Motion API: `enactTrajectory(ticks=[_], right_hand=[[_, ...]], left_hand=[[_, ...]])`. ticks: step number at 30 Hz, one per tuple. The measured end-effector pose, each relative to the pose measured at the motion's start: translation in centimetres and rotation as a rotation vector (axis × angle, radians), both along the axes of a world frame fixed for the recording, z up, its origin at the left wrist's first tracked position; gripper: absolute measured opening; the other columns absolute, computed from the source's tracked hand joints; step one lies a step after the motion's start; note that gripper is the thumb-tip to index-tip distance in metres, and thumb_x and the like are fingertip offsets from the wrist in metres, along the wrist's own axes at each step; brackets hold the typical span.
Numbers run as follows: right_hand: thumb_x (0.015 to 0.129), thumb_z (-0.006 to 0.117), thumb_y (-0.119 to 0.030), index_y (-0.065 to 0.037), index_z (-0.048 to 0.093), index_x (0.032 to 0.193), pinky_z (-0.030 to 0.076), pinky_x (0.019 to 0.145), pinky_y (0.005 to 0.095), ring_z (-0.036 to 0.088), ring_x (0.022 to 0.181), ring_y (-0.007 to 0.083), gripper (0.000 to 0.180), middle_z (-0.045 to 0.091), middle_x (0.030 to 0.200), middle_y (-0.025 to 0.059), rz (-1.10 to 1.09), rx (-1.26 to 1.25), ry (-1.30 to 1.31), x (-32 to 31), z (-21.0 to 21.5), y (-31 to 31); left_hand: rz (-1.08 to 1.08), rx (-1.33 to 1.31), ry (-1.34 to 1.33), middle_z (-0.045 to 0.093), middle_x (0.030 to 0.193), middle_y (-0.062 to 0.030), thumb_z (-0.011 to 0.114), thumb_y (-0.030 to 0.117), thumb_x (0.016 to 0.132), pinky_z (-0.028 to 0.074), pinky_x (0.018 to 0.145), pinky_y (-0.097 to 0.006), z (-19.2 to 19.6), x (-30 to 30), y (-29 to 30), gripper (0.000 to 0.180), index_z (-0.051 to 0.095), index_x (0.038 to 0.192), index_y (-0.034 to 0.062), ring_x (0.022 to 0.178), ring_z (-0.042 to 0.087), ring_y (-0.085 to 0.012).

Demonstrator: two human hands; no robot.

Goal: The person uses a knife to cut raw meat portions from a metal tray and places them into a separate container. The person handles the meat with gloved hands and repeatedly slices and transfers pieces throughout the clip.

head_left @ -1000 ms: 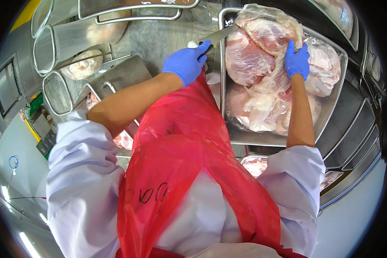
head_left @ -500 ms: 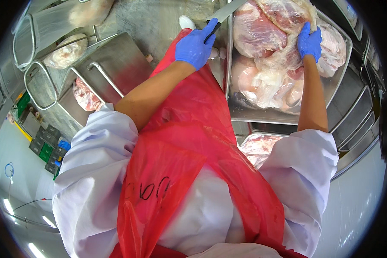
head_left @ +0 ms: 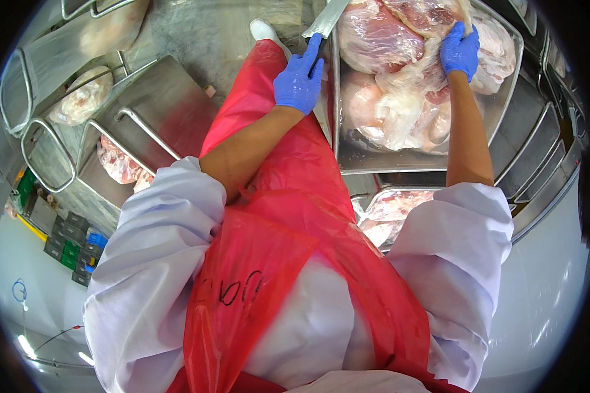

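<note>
My left hand (head_left: 299, 78), in a blue glove, is wrapped round the handle of a knife (head_left: 328, 19), its index finger laid along toward the blade. That broad blade points up and away at the left rim of a metal tray (head_left: 406, 162). Large pieces of raw meat (head_left: 387, 40) fill much of the tray, pink muscle with pale fat and whitish, translucent membrane. At the tray's right, my right hand (head_left: 460, 52), also gloved in blue, grips a pale flap of the meat; its fingertips are partly hidden in the folds.
Another metal tray with meat (head_left: 400, 204) sits below the near edge. At left stand steel bins with looped handles (head_left: 151, 134) and a pale wrapped piece (head_left: 83, 95). Steel containers (head_left: 524, 131) line the right. Stacked crates (head_left: 75, 242) are at far left.
My view has shifted slightly, so the tray and bins appear further left. My left hand has turned the knife, its blade now pointing more steeply upward. The right hand keeps its grip.
</note>
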State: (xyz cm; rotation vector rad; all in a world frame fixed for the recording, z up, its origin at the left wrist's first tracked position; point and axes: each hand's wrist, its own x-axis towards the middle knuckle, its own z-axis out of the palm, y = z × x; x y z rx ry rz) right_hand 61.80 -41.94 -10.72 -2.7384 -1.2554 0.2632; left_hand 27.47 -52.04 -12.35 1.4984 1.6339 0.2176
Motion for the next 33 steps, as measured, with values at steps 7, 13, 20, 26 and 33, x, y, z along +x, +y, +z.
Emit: enactTrajectory(ticks=[7,13,20,26,33], right_hand=[[0.100,0.051,-0.049,-0.009,0.060,0.137,0.051,0.098,0.0502,0.065,0.115,0.0426,0.055,0.064,0.133,0.0220,-0.008,0.208,-0.051,-0.4,-0.1,-1.3],[0.100,0.053,-0.046,-0.005,0.062,0.134,0.051,0.096,0.0499,0.066,0.111,0.0427,0.054,0.067,0.125,0.0237,0.002,0.289,-0.051,0.1,-1.1,-1.2],[0.100,0.053,-0.047,-0.003,0.065,0.130,0.051,0.098,0.0495,0.066,0.114,0.0416,0.055,0.067,0.127,0.0248,-0.030,0.171,-0.110,3.0,-2.8,-1.1],[0.097,0.059,-0.046,-0.006,0.065,0.132,0.050,0.101,0.0489,0.065,0.116,0.0402,0.053,0.066,0.129,0.0222,0.018,0.218,-0.079,3.4,-2.1,0.6],[0.096,0.067,-0.039,-0.011,0.065,0.130,0.050,0.101,0.0469,0.059,0.124,0.0371,0.045,0.065,0.128,0.0186,0.811,0.420,-0.198,-2.2,2.4,7.6]], left_hand=[[-0.046,0.166,0.009,0.061,0.094,-0.0155,0.056,0.033,0.103,0.053,0.066,-0.052,-3.4,-0.9,-1.1,0.061,0.034,0.159,0.0401,0.078,0.065,-0.0397],[-0.066,0.216,0.020,0.059,0.091,-0.0126,0.058,0.033,0.103,0.052,0.063,-0.052,-4.8,-2.2,-1.1,0.061,0.036,0.159,0.0406,0.074,0.064,-0.0382],[-0.034,0.213,-0.177,0.066,0.098,-0.0175,0.062,0.029,0.102,0.055,0.078,-0.047,-1.7,-7.8,-0.7,0.057,0.045,0.156,0.0323,0.087,0.068,-0.0385],[0.136,0.101,-0.151,0.069,0.117,-0.0229,0.064,0.025,0.101,0.054,0.089,-0.043,0.0,-13.7,-2.7,0.054,0.050,0.153,0.0241,0.100,0.069,-0.0411],[0.227,0.116,-0.172,0.069,0.117,-0.0245,0.065,0.025,0.100,0.054,0.090,-0.043,-2.5,-15.0,-4.0,0.055,0.050,0.153,0.0248,0.104,0.069,-0.0402]])
